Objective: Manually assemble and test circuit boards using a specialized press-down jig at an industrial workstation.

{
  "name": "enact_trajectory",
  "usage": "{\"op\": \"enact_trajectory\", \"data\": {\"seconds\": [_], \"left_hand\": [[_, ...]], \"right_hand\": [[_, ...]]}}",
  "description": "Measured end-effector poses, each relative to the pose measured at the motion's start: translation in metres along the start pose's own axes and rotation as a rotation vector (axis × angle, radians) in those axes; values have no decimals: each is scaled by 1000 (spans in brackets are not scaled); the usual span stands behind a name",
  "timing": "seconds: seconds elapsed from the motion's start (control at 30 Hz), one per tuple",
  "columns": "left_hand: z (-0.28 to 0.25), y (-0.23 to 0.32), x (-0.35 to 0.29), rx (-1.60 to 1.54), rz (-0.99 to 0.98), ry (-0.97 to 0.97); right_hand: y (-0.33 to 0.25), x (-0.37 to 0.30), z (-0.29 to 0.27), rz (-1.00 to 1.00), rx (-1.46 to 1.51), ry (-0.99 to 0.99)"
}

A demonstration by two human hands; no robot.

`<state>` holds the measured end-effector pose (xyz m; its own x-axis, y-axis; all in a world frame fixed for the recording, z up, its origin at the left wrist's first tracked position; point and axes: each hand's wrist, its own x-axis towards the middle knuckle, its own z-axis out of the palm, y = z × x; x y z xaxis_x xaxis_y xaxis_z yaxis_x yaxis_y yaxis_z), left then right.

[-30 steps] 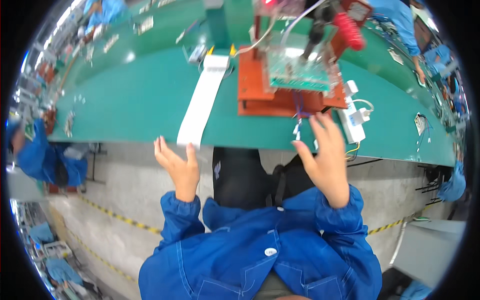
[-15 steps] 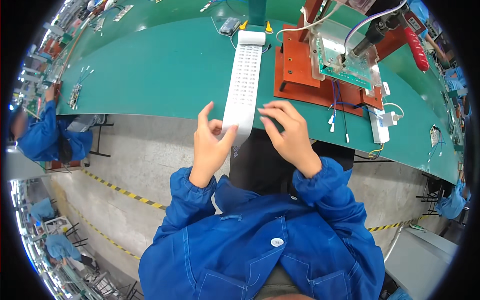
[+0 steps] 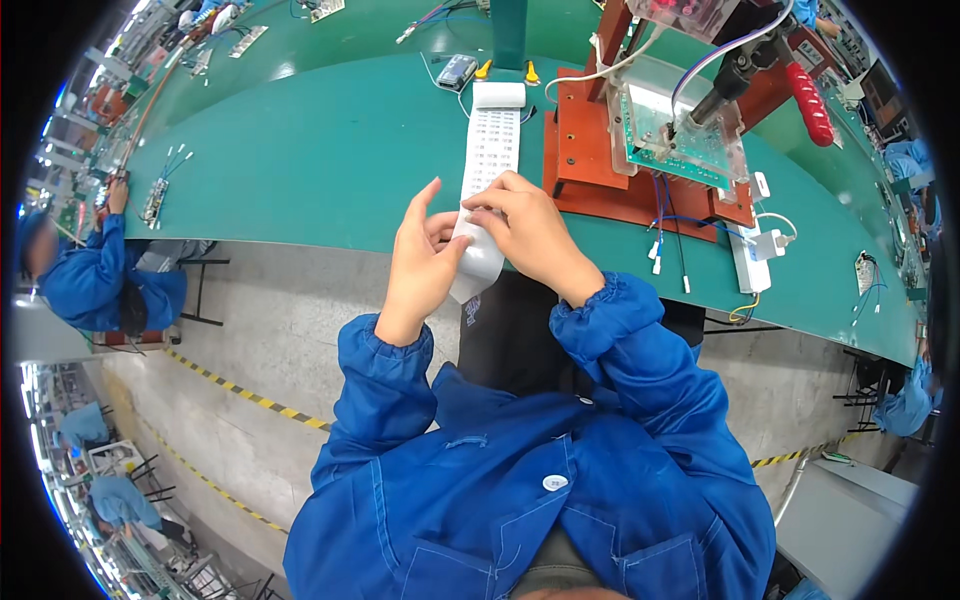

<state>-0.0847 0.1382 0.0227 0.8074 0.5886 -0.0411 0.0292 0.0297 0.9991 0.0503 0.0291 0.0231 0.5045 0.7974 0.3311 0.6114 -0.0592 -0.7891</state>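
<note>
A red stand (image 3: 592, 180) fills the table (image 3: 300, 165) to the right of the paper strip (image 3: 492, 150), with a green board (image 3: 690, 160) on top of it and a red-handled clamp (image 3: 808, 105) over the board. Wires (image 3: 658, 232) hang from the stand's near side, and a white power strip (image 3: 751, 268) lies just right of it. Left of the stand and farther back are a green post (image 3: 509, 40) and a small grey box (image 3: 457, 70). The paper strip runs left of the stand, its rolled end back toward the post and its loose end past the table's near edge. The right hand (image 3: 535, 228), nearer than the stand and left of it, covers part of the strip, thumb and fingertips drawn together on its face; whether they pinch a label cannot be told. Farther left of the stand, the left hand (image 3: 420, 262) is half open, forefinger raised, thumb at the strip's left edge; its grip is unclear.
</note>
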Motion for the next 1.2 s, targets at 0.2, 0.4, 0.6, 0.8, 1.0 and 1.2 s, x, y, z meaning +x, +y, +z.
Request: {"op": "enact_trajectory", "data": {"seconds": [0.2, 0.4, 0.6, 0.8, 1.0, 1.2], "left_hand": [[2, 0, 1, -100, -17, 31], [4, -5, 2, -64, 41, 38], [6, -4, -1, -64, 38, 58], [-1, -7, 3, 20, 69, 131], [-12, -1, -1, 705, 364, 477], [70, -1, 7, 557, 554, 112]], "right_hand": [[3, 5, -5, -62, 18, -30], [3, 17, -8, -80, -19, -76], [0, 17, -13, -85, -4, -108], [-24, -22, -32, -346, -133, 72], [-96, -54, -172, -586, -288, 499], [-90, 5, -216, -668, -781, 663]]}}
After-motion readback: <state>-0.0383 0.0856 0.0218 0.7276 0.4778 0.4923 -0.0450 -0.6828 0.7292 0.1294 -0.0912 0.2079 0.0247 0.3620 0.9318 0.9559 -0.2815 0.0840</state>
